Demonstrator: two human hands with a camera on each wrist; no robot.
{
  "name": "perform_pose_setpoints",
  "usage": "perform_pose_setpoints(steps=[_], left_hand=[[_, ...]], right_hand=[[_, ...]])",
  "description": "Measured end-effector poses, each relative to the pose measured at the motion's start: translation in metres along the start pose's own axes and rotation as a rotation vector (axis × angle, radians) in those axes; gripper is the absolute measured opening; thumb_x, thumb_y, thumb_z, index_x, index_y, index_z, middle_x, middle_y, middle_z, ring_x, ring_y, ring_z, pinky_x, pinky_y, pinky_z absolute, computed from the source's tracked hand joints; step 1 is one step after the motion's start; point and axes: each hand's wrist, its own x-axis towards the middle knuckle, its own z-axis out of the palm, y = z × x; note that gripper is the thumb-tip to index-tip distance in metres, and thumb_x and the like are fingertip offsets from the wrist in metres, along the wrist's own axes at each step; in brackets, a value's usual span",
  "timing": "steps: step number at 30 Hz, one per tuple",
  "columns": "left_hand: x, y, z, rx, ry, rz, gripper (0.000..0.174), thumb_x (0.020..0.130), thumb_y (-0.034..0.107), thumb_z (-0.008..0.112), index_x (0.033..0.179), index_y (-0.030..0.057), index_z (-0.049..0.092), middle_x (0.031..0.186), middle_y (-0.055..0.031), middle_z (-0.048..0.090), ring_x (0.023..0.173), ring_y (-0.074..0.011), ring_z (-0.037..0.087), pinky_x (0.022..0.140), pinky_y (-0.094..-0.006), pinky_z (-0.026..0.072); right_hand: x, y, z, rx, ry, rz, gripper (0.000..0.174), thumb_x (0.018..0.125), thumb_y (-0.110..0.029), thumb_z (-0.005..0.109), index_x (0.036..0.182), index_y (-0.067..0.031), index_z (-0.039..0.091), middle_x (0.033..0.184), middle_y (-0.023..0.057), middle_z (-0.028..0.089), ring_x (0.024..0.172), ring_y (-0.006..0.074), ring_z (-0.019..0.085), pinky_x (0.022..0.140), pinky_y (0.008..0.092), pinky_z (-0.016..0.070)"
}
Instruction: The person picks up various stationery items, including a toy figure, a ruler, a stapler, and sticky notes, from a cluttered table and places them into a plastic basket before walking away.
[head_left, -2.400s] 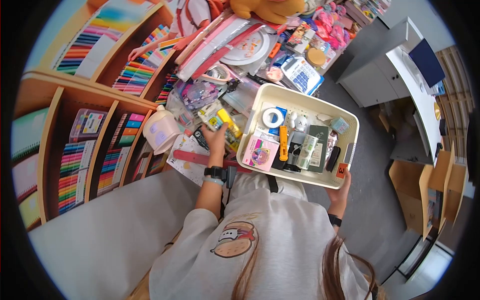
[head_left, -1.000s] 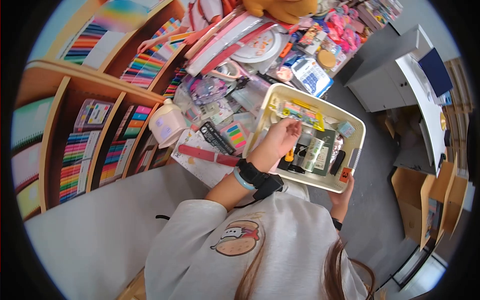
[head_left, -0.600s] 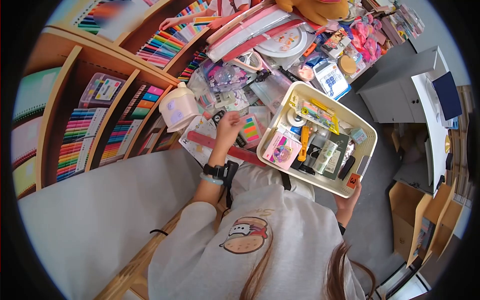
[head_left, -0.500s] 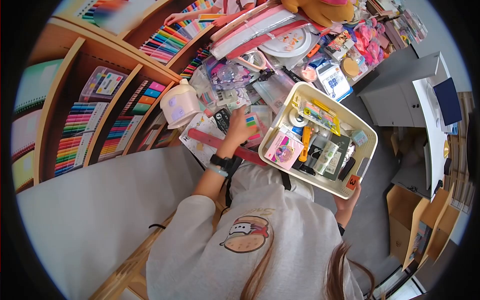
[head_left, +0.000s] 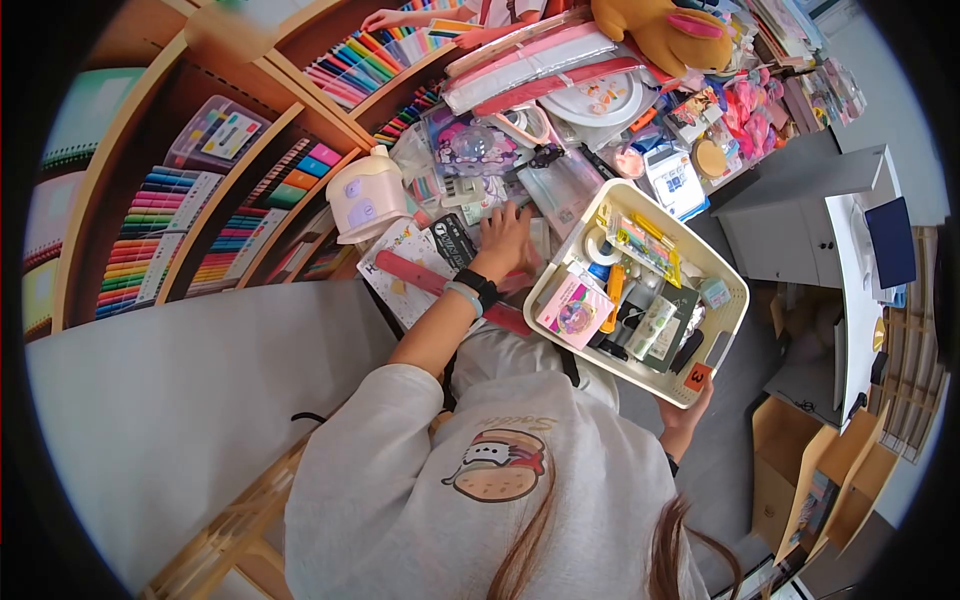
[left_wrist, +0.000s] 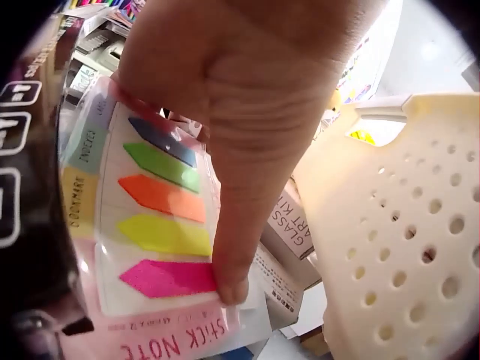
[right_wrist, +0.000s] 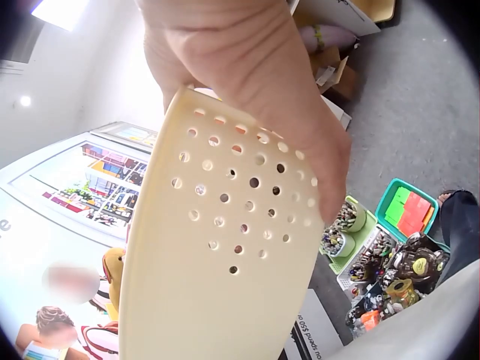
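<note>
The left hand (head_left: pixel 507 245) has left the cream perforated-plastic basket (head_left: pixel 733 312), thumb on a flat pink sticky-note pack (left_wrist: pixel 112 289) beside it, finger closure unclear; its arrows point basket-away, across its length. The right hand (head_left: pixel 690 408) grips the basket.

Cream basket (head_left: pixel 735 318), orange label (head_left: pixel 697 377).

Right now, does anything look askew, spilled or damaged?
The long red strip lies slantwise across the patterned sheet, untidy beside overlapping packages. The basket, held by the right hand, has jumbled contents. No spill or damage shows.
</note>
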Motion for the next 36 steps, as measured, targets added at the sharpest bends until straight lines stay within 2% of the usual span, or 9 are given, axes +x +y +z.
perform_pose_setpoints(steps=[5, 11, 13, 17, 20, 22, 24, 30, 36], left_hand=[[0.004, -0.008, 0.009, -0.040, 0.017, -0.029, 0.077, 0.042, 0.034, 0.085, 0.106, 0.0081, 0.050, 0.118, -0.0111, 0.041, 0.110, -0.0343, 0.038, 0.088, -0.0471, 0.0367], [0.008, -0.014, -0.018, -0.270, -0.021, 0.021, 0.062, 0.053, 0.035, 0.081, 0.102, 0.0081, 0.053, 0.092, -0.0153, 0.061, 0.090, -0.0361, 0.057, 0.075, -0.0434, 0.0468], [0.008, -0.015, -0.031, -0.355, 0.106, 0.071, 0.051, 0.060, 0.034, 0.078, 0.096, 0.0073, 0.055, 0.079, -0.0178, 0.063, 0.079, -0.0371, 0.060, 0.068, -0.0429, 0.0479], [0.001, -0.009, -0.063, -0.463, 0.285, 0.092, 0.044, 0.063, 0.033, 0.077, 0.089, 0.0041, 0.057, 0.079, -0.0169, 0.063, 0.075, -0.0345, 0.062, 0.065, -0.0380, 0.0473], [-0.012, 0.003, -0.095, -0.534, 0.455, 0.133, 0.044, 0.064, 0.032, 0.077, 0.090, 0.0031, 0.056, 0.077, -0.0160, 0.062, 0.071, -0.0324, 0.061, 0.065, -0.0381, 0.0467], [-0.016, 0.006, -0.102, -0.590, 0.616, 0.099, 0.043, 0.064, 0.028, 0.079, 0.088, 0.0008, 0.055, 0.078, -0.0122, 0.062, 0.071, -0.0216, 0.060, 0.066, -0.0338, 0.0461], [-0.014, 0.006, -0.104, -0.850, 0.594, 0.022, 0.039, 0.070, 0.023, 0.076, 0.092, -0.0001, 0.054, 0.085, -0.0084, 0.061, 0.078, -0.0134, 0.057, 0.069, -0.0289, 0.0458], [-0.037, 0.064, -0.109, -1.623, 0.290, 0.081, 0.033, 0.086, 0.013, 0.060, 0.110, -0.0009, 0.044, 0.105, -0.0085, 0.056, 0.091, -0.0119, 0.054, 0.079, -0.0240, 0.0448], [-0.047, 0.118, -0.079, -1.386, 0.052, 0.214, 0.032, 0.089, 0.017, 0.054, 0.113, -0.0024, 0.042, 0.106, -0.0100, 0.054, 0.095, -0.0135, 0.053, 0.082, -0.0260, 0.0432]], right_hand=[[0.000, 0.001, -0.003, -0.024, -0.001, 0.001, 0.058, 0.081, -0.050, 0.044, 0.125, -0.0119, 0.046, 0.119, 0.0081, 0.052, 0.108, 0.0259, 0.048, 0.090, 0.0474, 0.0395], [0.002, 0.002, -0.005, 0.003, -0.010, -0.020, 0.057, 0.081, -0.049, 0.045, 0.124, -0.0112, 0.047, 0.117, 0.0081, 0.053, 0.107, 0.0261, 0.049, 0.089, 0.0475, 0.0401], [0.003, 0.003, -0.006, 0.005, -0.005, -0.022, 0.056, 0.082, -0.049, 0.045, 0.123, -0.0110, 0.048, 0.116, 0.0078, 0.054, 0.106, 0.0266, 0.050, 0.087, 0.0475, 0.0408], [0.006, 0.004, -0.013, -0.032, 0.018, -0.035, 0.061, 0.076, -0.054, 0.049, 0.123, -0.0136, 0.049, 0.118, 0.0091, 0.052, 0.107, 0.0299, 0.049, 0.086, 0.0538, 0.0390], [0.008, 0.005, -0.015, 0.002, -0.017, -0.051, 0.059, 0.079, -0.051, 0.047, 0.122, -0.0101, 0.049, 0.116, 0.0088, 0.055, 0.104, 0.0269, 0.052, 0.085, 0.0481, 0.0424], [0.001, 0.003, -0.004, 0.004, -0.034, -0.046, 0.057, 0.079, -0.048, 0.049, 0.121, -0.0097, 0.049, 0.114, 0.0084, 0.056, 0.101, 0.0261, 0.054, 0.084, 0.0430, 0.0439], [0.005, 0.005, -0.012, 0.039, -0.026, -0.060, 0.056, 0.080, -0.046, 0.049, 0.122, -0.0091, 0.048, 0.115, 0.0093, 0.055, 0.102, 0.0262, 0.054, 0.087, 0.0425, 0.0430], [0.000, 0.008, -0.006, 0.057, 0.033, -0.102, 0.054, 0.083, -0.044, 0.048, 0.123, -0.0082, 0.046, 0.117, 0.0097, 0.054, 0.104, 0.0259, 0.053, 0.090, 0.0407, 0.0427], [-0.001, 0.009, -0.005, 0.051, 0.060, -0.113, 0.054, 0.082, -0.044, 0.049, 0.122, -0.0080, 0.047, 0.115, 0.0099, 0.055, 0.103, 0.0253, 0.054, 0.088, 0.0400, 0.0440]])
